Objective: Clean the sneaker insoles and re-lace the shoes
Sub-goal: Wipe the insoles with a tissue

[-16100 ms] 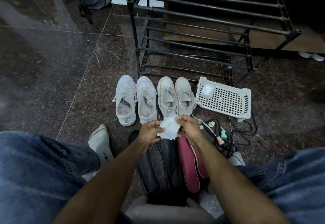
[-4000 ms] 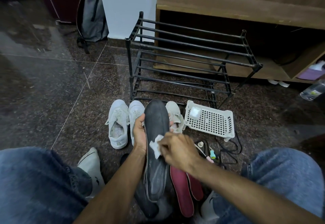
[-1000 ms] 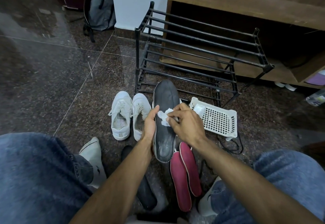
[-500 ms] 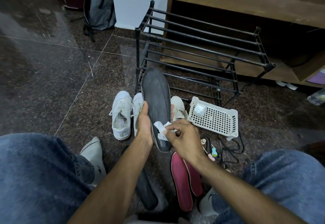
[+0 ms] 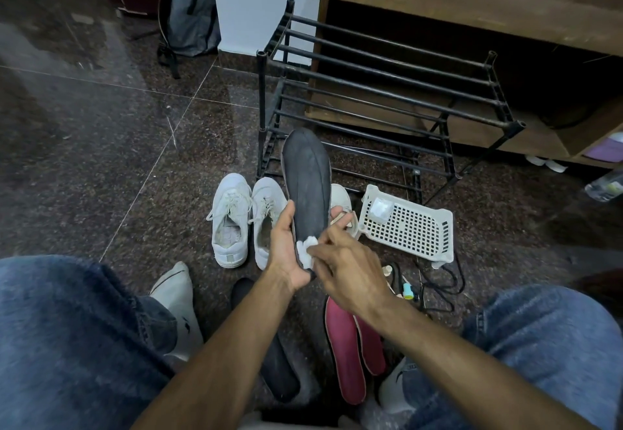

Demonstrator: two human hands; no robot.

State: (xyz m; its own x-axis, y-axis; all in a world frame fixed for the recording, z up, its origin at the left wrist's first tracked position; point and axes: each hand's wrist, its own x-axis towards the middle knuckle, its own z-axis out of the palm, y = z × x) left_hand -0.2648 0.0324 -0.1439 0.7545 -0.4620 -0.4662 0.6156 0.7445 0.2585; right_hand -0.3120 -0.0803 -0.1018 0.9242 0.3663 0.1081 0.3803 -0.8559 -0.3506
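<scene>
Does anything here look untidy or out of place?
Mostly the floor: a white basket lies tipped on its side, with tangled black cables beside it. Nothing looks spilled or damaged.

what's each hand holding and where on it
Left hand grips the black insole by its near, lower end. Right hand pinches a crumpled white wipe against it.

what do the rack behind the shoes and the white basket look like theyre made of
Shoe rack: probably metal tubing with a matte black finish, judging by its thin round bars. White basket: likely moulded plastic, given its even grid of square holes and smooth rim.
</scene>
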